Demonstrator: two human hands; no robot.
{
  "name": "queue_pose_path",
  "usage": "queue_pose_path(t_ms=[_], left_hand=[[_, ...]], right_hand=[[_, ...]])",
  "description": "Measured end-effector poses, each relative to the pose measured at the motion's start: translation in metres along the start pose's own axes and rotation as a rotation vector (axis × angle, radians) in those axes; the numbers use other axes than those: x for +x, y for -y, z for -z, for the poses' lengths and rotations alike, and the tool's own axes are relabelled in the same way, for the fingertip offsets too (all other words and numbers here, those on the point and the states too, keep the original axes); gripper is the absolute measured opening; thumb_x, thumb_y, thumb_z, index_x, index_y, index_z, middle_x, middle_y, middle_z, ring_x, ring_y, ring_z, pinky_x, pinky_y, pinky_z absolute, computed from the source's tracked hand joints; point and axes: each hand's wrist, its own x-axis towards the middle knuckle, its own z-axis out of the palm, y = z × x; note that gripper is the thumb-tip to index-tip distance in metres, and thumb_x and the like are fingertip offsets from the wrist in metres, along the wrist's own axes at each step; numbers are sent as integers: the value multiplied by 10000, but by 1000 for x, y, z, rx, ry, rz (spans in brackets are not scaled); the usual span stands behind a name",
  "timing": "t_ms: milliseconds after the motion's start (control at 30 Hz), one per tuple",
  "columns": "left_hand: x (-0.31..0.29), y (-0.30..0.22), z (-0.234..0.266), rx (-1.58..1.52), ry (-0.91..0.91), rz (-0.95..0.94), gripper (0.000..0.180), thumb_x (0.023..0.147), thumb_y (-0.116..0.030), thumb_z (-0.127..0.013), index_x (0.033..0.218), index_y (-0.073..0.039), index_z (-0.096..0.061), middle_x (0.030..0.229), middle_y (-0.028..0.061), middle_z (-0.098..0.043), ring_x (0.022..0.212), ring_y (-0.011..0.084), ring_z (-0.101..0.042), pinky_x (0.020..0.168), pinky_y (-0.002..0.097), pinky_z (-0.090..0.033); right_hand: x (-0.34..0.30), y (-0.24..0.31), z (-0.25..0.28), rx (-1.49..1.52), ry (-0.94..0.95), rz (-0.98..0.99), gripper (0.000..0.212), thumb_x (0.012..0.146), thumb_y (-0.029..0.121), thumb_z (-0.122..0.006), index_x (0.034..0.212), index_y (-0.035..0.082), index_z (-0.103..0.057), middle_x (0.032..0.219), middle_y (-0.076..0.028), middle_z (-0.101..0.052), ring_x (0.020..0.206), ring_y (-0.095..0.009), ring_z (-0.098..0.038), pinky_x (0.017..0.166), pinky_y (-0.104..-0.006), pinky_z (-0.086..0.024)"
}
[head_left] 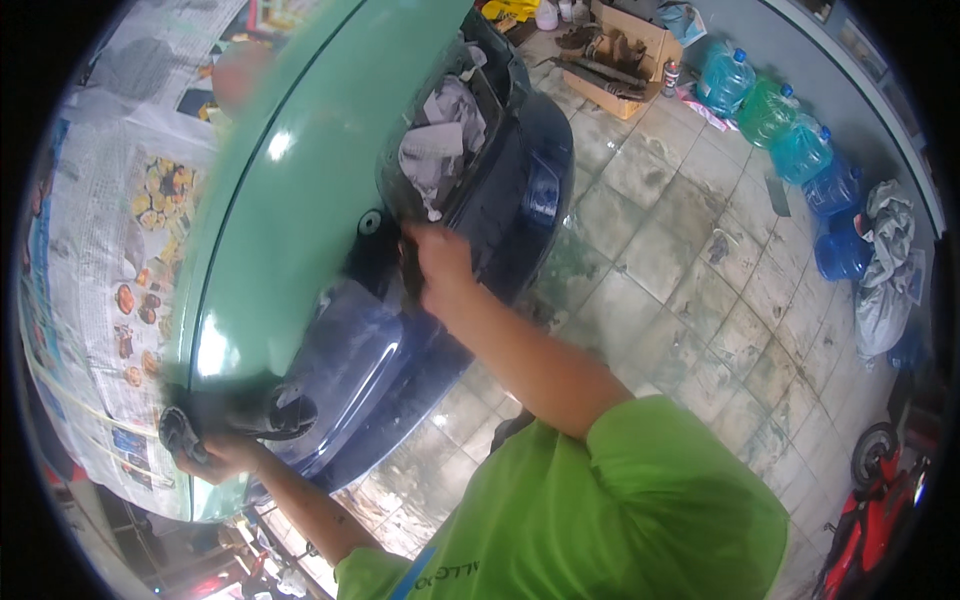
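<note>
Grimy floor tiles (690, 220) spread beyond the right hand (445, 265), whose fingers curl against a dark piece (410, 272); whether they grip it, one cannot tell. Left of that hand lies a green car panel (290, 200); between both hands, a blue bumper (350, 345). The left hand (225, 458) holds a dark, crumpled bundle (182, 437) beside the panel.

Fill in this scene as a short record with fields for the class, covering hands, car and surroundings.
Left hand: on or beside a dark bundle, grip unclear
Right hand: against a dark thing, kind unclear
Car: green and dark blue
Tucked into it: crumpled grey material
Left side: printed paper
Right side: tiled floor, cardboard box, jugs, red motorbike
</note>
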Motion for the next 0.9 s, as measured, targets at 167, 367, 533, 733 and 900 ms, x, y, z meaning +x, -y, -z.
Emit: queue_pose_path(t_ms=[167, 367, 533, 733, 900], left_hand=[[1, 5, 3, 71, 46, -119, 311, 1009, -190, -577, 1073, 102, -665, 1049, 203, -707, 961, 319, -718, 882, 444, -598], [-2, 14, 0, 63, 1, -175, 259, 983, -169, -613, 1033, 81, -661, 1016, 176, -701, 922, 302, -710, 839, 432, -592], [-9, 30, 2, 173, -110, -172, 250, 930, -122, -754, 1057, 62, -643, 939, 150, -661, 863, 279, -681, 756, 408, -559], [-18, 51, 10, 229, -193, -81, 271, 900, -232, -751, 986, 18, -690, 926, 101, -728, 838, 247, -723, 791, 398, -582], [-27, 62, 19, 206, -191, -80, 302, 941, -217, -752, 988, 62, -648, 891, 118, -686, 787, 222, -665, 744, 368, -556]], right_hand=[[-2, 7, -21, 25, -170, -96, 132, 907, 100, -708, 951, -13, -656, 823, -97, -661, 702, -209, -638, 639, -365, -511], [9, 32, -24, -186, 258, 162, 249, 921, 192, -764, 1026, -17, -677, 871, -90, -686, 786, -201, -654, 719, -338, -518], [9, 64, 42, -833, 178, 556, 221, 928, 219, -774, 1055, 52, -703, 935, -86, -716, 857, -183, -662, 782, -287, -505], [21, 154, 6, -1530, 693, 1837, 175, 858, 151, -776, 950, 51, -666, 925, -104, -662, 871, -263, -655, 769, -341, -531], [29, 209, -75, -1662, 1259, 2335, 159, 788, 158, -765, 860, 98, -636, 986, -41, -632, 824, -211, -621, 714, -340, -510]])
